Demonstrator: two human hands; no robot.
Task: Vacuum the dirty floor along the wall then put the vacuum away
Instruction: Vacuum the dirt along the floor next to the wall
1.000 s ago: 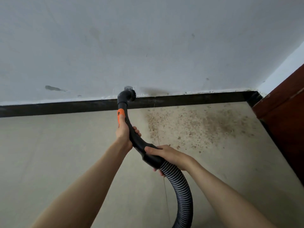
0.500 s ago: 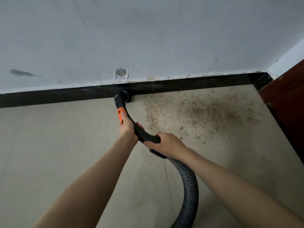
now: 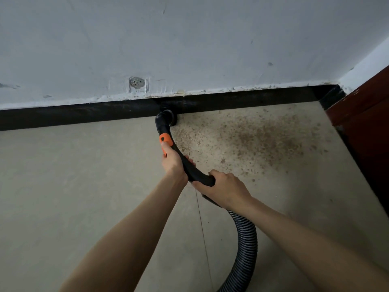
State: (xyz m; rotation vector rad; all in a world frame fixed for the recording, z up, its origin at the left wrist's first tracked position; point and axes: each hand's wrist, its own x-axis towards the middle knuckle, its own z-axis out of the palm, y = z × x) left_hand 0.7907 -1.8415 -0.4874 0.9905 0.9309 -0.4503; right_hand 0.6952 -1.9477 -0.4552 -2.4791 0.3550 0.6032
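A black curved vacuum handle (image 3: 189, 165) with an orange slider (image 3: 165, 139) ends in a round brush nozzle (image 3: 168, 118) set down on the floor against the black skirting (image 3: 84, 114). My left hand (image 3: 171, 160) grips the handle just below the orange slider. My right hand (image 3: 223, 186) grips its lower end, where the ribbed grey hose (image 3: 246, 245) begins and runs off the bottom edge. Brown dirt (image 3: 259, 140) is scattered over the beige floor to the right of the nozzle, as far as the corner. The vacuum body is out of view.
A white wall (image 3: 189, 49) with a patched round hole (image 3: 136, 82) rises behind the skirting. A dark red wooden door or cabinet (image 3: 366, 127) closes the right side at the corner. Beige floor (image 3: 73, 186) stretches to the left.
The nozzle has come down from the wall to the floor at the skirting and shifted slightly right toward the dirt. Both hands kept their grip on the handle.
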